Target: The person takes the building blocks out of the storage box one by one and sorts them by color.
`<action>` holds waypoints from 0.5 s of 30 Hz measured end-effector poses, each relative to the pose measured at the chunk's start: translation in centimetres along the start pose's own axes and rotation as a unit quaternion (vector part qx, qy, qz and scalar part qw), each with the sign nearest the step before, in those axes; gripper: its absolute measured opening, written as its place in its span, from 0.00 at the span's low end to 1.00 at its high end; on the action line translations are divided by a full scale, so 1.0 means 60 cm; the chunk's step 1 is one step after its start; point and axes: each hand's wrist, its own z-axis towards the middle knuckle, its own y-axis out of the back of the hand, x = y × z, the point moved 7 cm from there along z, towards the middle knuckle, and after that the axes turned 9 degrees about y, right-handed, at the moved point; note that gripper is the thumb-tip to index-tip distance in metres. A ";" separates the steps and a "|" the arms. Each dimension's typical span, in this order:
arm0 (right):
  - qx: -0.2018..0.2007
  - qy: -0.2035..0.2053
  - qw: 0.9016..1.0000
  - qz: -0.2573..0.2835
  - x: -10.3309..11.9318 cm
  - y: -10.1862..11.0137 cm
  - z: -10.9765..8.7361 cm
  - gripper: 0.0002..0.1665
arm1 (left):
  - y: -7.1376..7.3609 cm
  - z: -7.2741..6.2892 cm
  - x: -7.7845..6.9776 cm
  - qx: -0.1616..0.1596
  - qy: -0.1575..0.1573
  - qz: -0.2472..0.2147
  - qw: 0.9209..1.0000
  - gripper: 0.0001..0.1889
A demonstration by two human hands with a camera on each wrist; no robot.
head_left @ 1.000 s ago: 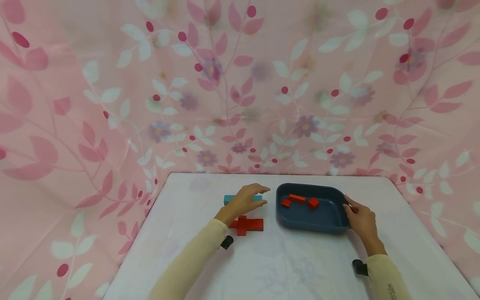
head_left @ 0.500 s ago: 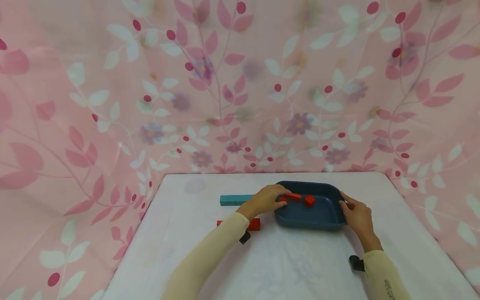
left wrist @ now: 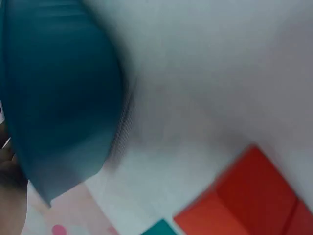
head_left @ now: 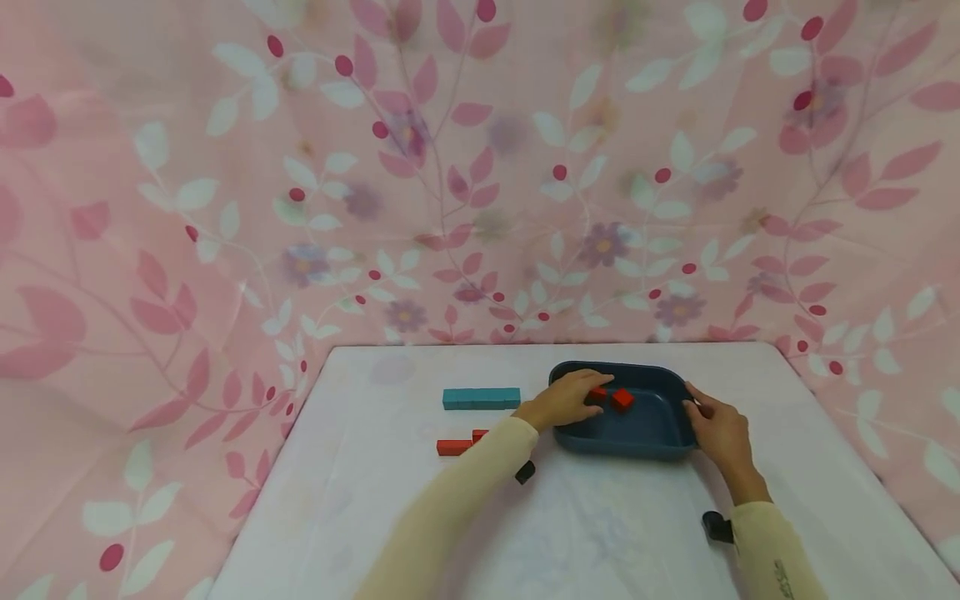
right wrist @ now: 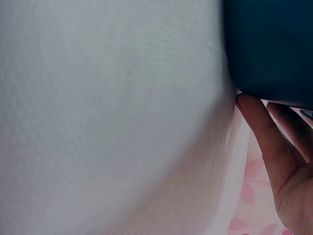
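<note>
The right hand (head_left: pixel 722 432) pinches a dark-blue, rectangular, plastic-looking tray (head_left: pixel 652 429), probably for keeping it steady; the left hand (head_left: pixel 562 402), spread, hovers near a red, wooden-looking cube (head_left: pixel 623 400).

Left arm (head_left: pixel 472 479) slants up and across toward the right in a pale sleeve (head_left: pixel 431 542), wrist bare, and the left hand (head_left: pixel 564 402) reaches forward, fingers mostly straight with the thumb held apart. Right arm (head_left: pixel 767 529) angles in from the lower right, same kinda sleeve, and the right hand (head_left: pixel 718 429) is bent into a thumb-and-fingers grip.
</note>
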 end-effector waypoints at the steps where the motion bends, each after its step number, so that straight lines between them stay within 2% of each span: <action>1: 0.002 -0.004 1.000 0.002 -0.001 0.000 -0.001 0.26 | -0.006 0.005 0.001 -0.001 0.006 -0.003 1.000 0.33; 4: 0.005 -0.005 1.000 0.004 -0.001 -0.004 -0.002 0.26 | -0.025 0.016 0.009 0.004 0.043 0.016 0.999 0.33; 8: 0.000 0.009 1.000 0.003 0.002 -0.005 -0.001 0.26 | -0.041 0.023 0.017 0.011 0.093 0.080 0.992 0.30; 11: -0.005 0.012 1.000 -0.001 0.001 -0.003 0.001 0.26 | -0.043 0.024 0.014 0.002 0.105 0.119 0.987 0.23; 15: -0.005 0.011 1.000 -0.004 -0.002 0.001 0.000 0.25 | -0.044 0.022 0.005 -0.018 0.097 0.156 0.983 0.13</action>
